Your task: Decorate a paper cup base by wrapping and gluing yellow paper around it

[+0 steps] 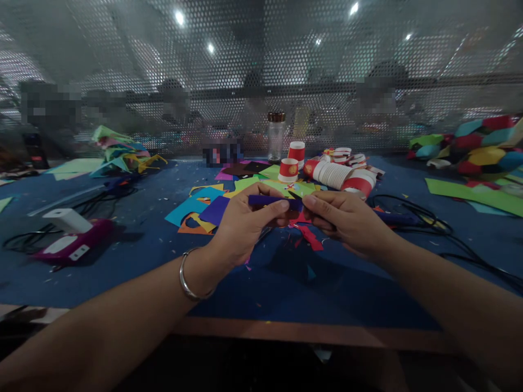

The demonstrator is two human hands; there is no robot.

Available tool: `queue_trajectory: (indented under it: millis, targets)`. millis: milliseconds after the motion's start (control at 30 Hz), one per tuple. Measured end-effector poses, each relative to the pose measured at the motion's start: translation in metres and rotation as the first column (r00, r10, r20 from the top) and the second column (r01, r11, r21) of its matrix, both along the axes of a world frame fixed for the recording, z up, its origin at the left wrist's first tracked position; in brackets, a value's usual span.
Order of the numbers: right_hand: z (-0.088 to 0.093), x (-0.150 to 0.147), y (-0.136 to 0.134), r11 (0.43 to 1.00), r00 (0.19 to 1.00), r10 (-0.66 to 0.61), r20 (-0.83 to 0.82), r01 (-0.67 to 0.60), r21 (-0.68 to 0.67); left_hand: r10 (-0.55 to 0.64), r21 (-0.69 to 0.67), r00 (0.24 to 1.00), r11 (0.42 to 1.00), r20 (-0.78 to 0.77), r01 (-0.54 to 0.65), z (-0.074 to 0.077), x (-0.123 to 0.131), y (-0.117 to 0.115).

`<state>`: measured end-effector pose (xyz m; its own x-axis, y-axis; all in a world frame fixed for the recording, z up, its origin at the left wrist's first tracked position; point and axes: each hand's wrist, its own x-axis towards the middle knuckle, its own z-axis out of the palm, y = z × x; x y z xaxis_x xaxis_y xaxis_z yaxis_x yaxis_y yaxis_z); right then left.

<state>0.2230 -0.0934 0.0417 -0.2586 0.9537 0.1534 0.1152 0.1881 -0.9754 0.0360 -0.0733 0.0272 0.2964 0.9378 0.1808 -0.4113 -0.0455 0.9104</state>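
Note:
Both my hands meet above the middle of the blue table [134,261]. My left hand [241,223], with a metal bangle on its wrist, pinches the left part of a folded purple paper strip [272,201] between thumb and fingers. My right hand [347,220] grips the strip's right end with closed fingers. Red paper scraps [310,238] lie on the table just below the hands. A pile of coloured paper sheets [204,209] lies behind my left hand.
Red-and-white paper cups [288,170] and a lying stack of them [339,177] stand behind the hands, with a clear jar [276,136]. A magenta-and-white device [69,239] sits at left. Black cables [425,218] run at right. Folded paper shapes [482,147] lie far right; a perforated metal screen stands behind.

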Motion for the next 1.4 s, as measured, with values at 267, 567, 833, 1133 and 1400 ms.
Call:
queue_trajectory:
  millis: [267,567,833,1133,1400]
  targets:
    - [-0.006,0.004,0.005,0.999,0.998,-0.035,-0.058,0.033,-0.03,0.037,-0.022,0.999,0.999,0.036,-0.036,0.0,-0.004,0.004]
    - [-0.004,0.001,0.003,0.996,0.994,-0.055,-0.096,0.047,-0.079,0.075,0.123,0.997,0.99,-0.013,-0.072,-0.004,-0.001,0.0]
    - [-0.003,0.001,0.002,0.993,0.991,-0.023,-0.132,0.007,-0.121,0.279,0.274,0.96,0.925,-0.017,-0.264,-0.01,0.001,0.004]
    - [-0.002,-0.003,-0.001,0.992,0.983,0.007,-0.186,-0.03,-0.121,0.359,0.456,0.928,0.845,-0.097,-0.28,-0.015,0.006,0.002]
    - [-0.003,-0.003,0.0,0.992,0.979,0.006,-0.206,-0.032,-0.125,0.316,0.386,0.945,0.884,-0.079,-0.264,-0.017,0.01,0.001]
